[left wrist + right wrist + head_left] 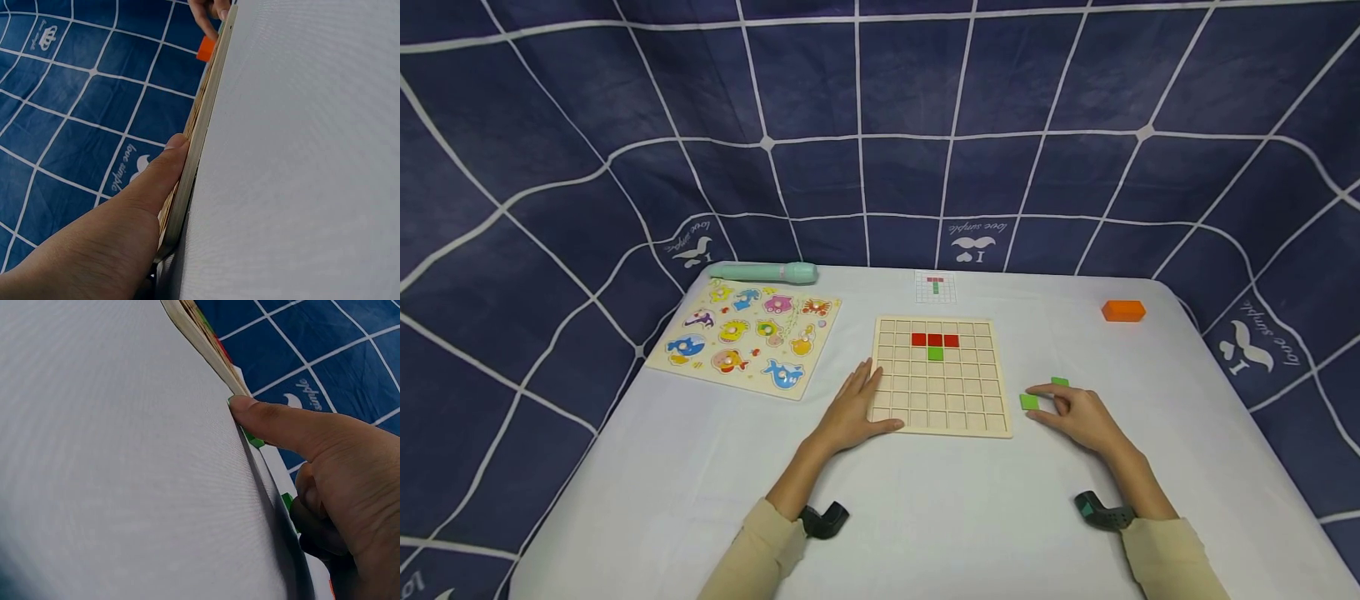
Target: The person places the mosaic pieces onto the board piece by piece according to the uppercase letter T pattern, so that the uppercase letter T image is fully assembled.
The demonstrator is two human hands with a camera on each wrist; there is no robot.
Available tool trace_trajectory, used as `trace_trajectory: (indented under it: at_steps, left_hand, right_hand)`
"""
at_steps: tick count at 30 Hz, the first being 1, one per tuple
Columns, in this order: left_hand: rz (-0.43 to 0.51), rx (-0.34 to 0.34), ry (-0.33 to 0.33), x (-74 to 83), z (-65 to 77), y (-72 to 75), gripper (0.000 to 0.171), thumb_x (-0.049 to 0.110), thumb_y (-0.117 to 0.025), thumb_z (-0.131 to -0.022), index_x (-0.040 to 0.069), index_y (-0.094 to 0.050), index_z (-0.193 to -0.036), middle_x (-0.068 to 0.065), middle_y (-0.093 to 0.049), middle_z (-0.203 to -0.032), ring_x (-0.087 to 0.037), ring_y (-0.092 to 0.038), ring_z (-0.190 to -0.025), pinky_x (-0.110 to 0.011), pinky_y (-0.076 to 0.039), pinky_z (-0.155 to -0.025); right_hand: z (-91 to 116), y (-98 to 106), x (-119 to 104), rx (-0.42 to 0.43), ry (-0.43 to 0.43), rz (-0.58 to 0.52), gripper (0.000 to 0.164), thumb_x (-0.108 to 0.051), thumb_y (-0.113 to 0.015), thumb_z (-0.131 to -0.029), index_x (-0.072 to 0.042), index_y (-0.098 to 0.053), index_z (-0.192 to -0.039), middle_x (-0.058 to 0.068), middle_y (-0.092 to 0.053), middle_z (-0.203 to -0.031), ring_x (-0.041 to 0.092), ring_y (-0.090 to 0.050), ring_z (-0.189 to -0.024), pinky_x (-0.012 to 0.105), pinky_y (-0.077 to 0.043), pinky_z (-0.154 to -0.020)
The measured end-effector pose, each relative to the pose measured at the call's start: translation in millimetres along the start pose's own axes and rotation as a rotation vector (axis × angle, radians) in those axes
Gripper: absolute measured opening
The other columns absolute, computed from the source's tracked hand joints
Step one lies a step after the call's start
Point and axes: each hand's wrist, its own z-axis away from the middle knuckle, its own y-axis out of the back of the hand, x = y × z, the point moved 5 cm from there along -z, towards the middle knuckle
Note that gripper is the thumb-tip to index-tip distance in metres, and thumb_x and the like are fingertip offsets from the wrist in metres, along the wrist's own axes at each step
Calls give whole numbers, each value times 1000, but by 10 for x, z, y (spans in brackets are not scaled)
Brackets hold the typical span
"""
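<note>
A pale wooden grid board (pixel 936 392) lies flat on the white table. Three red tiles (pixel 935 340) form a row near its far side, with one green tile (pixel 936 354) directly below the middle one. My left hand (pixel 852 410) rests on the board's near left corner, fingers spread along the left edge; the left wrist view shows the thumb (pixel 167 164) on the rim. To the right of the board, my right hand (pixel 1084 417) pinches a loose green tile (pixel 1028 402) at the table between thumb and forefinger. Another green tile (pixel 1060 382) lies just beyond that hand.
A small printed card (pixel 936 287) with a red and green T pattern lies behind the board. At left sits a sea-animal peg puzzle (pixel 752 333), a mint-green cylindrical pen-like thing (pixel 763 272) behind it. An orange block (pixel 1123 311) is at back right. Dark blue checked cloth (pixel 910 175) hangs behind.
</note>
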Motion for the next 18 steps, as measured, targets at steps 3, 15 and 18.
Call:
trace_trajectory:
  at_steps: [3,15,18]
  left_hand:
    - [-1,2,0,2,-3,-3,103,62,-67,-72,2,-25,-145,-14,-10,-153,-24,-4,-140,-35,-7,-112]
    - [-2,-5,3,-8,-5,-5,104,64,-65,-72,3,-25,-145,-13,-9,-153,-22,-3,-140,-35,-7,-112]
    - [0,-10,4,-11,-4,-3,104,65,-64,-72,3,-24,-146,-12,-8,-153,-23,-3,-140,-35,-7,-112]
  right_hand:
    - [7,11,-3,9,-4,4,30,-28,-79,-73,-15,-71,-99,-9,-31,-51,5,-27,-45,22,-24,-41]
    - [-43,98,-99,51,34,-16,27,-31,-78,-74,-19,-70,-97,-10,-31,-49,4,-26,-44,22,-24,-39]
    - [-87,71,-144,39,31,-27,28,-34,-77,-74,-19,-70,-98,-11,-31,-49,4,-27,-44,22,-24,-40]
